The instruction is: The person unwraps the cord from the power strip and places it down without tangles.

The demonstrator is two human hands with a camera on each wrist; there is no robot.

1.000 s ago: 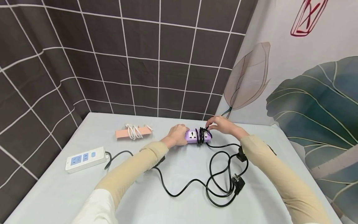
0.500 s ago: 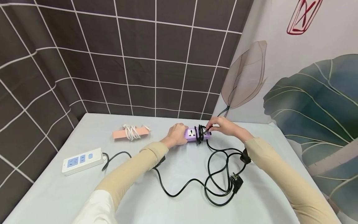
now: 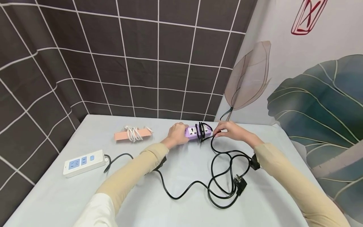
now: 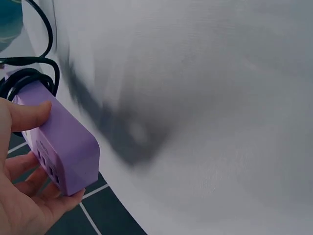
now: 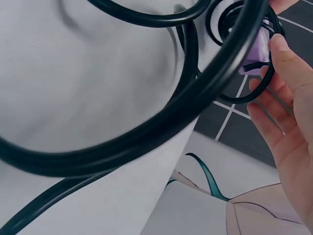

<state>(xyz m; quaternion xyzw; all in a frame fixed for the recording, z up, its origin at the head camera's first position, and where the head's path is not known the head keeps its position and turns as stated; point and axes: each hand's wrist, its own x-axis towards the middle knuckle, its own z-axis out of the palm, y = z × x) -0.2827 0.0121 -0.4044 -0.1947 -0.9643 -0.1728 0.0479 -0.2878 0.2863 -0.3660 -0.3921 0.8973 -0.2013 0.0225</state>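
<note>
At the back of the table, my left hand (image 3: 176, 134) grips the left end of a purple power strip (image 3: 193, 132), thumb on one side and fingers on the other. Its end face and a row of small ports show in the left wrist view. Several turns of black cord (image 3: 201, 130) are wound round the strip's right half. Just right of the strip, my right hand (image 3: 232, 131) pinches the cord between thumb and fingers. In the right wrist view a cord loop (image 5: 242, 99) runs through these fingers, and thick cord (image 5: 161, 132) crosses close to the camera.
Loose black cord lies in loops on the table, with a black plug (image 3: 241, 185) beside them. A white power strip (image 3: 83, 163) with blue sockets is at the left. Behind it lies a pink power strip (image 3: 122, 136) wrapped in white cord (image 3: 134, 134). A tiled-pattern curtain (image 3: 141, 72) rises behind.
My right hand has moved from over the purple strip's right end to just right of it, drawing the cord along. The left hand has shifted the strip slightly left and tilted it.
</note>
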